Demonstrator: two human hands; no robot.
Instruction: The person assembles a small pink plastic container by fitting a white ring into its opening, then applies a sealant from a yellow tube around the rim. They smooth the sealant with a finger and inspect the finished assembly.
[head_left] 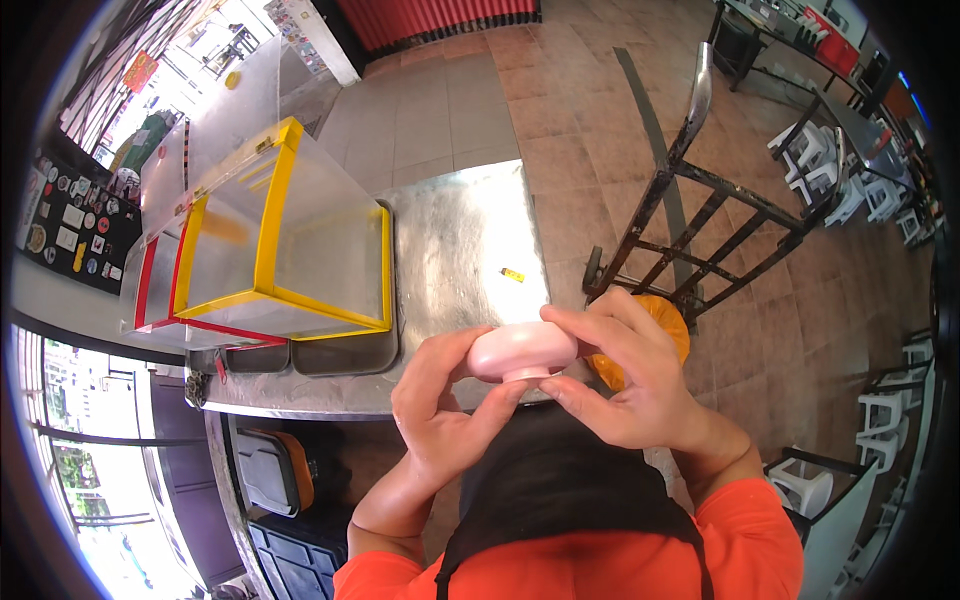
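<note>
Though smudged, shiny table [455, 235]; tiled floor [565, 150].

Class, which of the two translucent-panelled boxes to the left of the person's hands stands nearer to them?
The yellow-framed, translucent-panelled box. Its yellow edges set it apart, and it stands between the red-framed, translucent-panelled box and the bare left hand.

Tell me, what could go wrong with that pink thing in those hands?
The smooth pink object might slip, as the left hand and right hand pinch rather than wrap it. If dropped, it could miss the metal table, whose edge appears near, and hit the tiled floor.
</note>
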